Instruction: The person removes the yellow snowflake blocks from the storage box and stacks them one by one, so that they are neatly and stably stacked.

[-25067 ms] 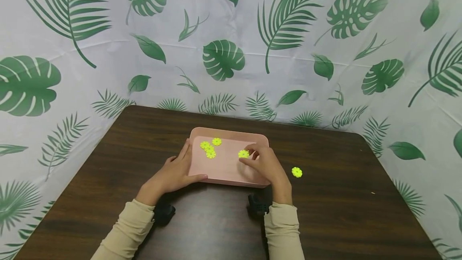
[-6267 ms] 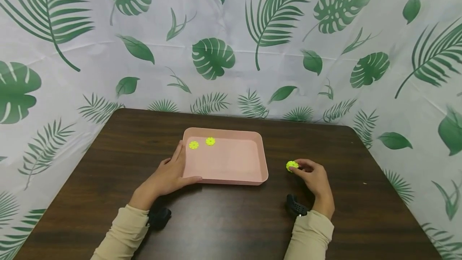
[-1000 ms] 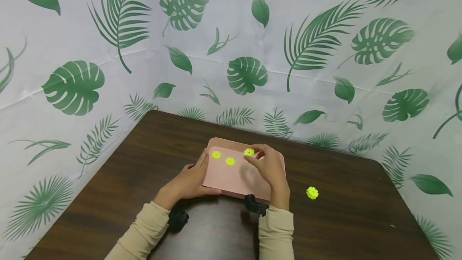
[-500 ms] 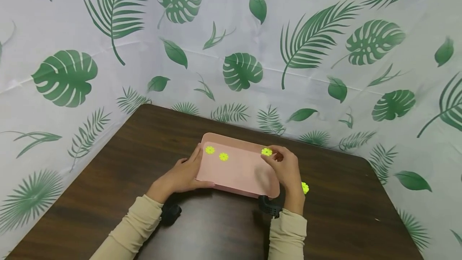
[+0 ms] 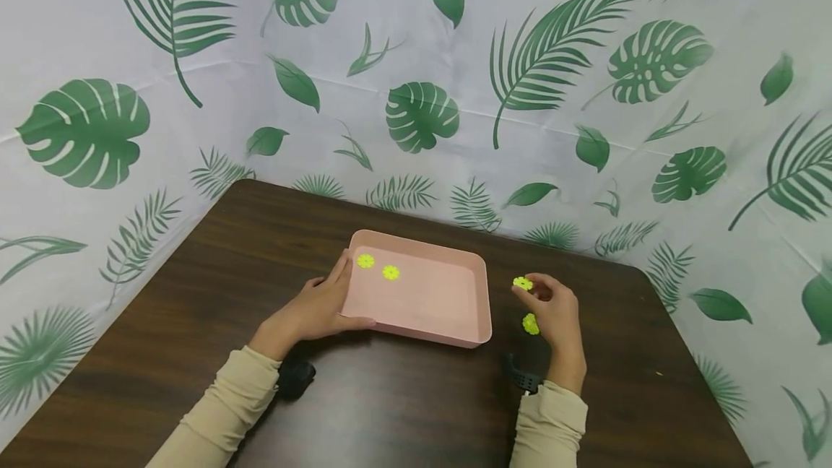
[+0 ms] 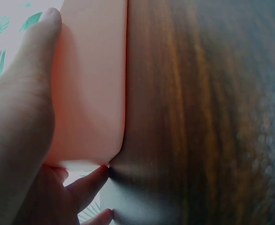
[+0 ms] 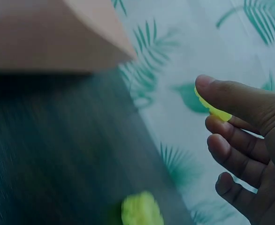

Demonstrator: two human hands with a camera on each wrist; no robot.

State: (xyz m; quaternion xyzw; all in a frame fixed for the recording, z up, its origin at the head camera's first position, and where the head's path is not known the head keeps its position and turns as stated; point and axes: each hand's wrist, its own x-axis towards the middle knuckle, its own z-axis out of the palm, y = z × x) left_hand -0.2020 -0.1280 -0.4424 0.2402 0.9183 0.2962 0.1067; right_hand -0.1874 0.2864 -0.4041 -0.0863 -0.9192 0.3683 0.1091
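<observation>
A shallow pink tray (image 5: 416, 295) lies on the dark wooden table. Two yellow flower-shaped discs (image 5: 391, 273) sit apart in its back left part. My left hand (image 5: 312, 309) rests against the tray's near left corner, fingers along the left wall and thumb along the near wall (image 6: 90, 70). To the right of the tray, my right hand (image 5: 555, 309) pinches another yellow flower-shaped disc (image 5: 523, 283) between thumb and fingertips, raised off the table. Just below it lies a small yellow pile of discs (image 5: 531, 323); the right wrist view shows that pile (image 7: 141, 208) blurred.
The wooden table (image 5: 416, 410) runs back to a white cloth wall (image 5: 364, 179) printed with green leaves. A tiny pale speck (image 5: 659, 373) lies on the table at the right. Dark wrist cameras sit under both wrists.
Over the last second my right hand has carried its disc from above the tray rightward, near the pile. The tray held several more discs 25 seconds ago. My left hand keeps its place.
</observation>
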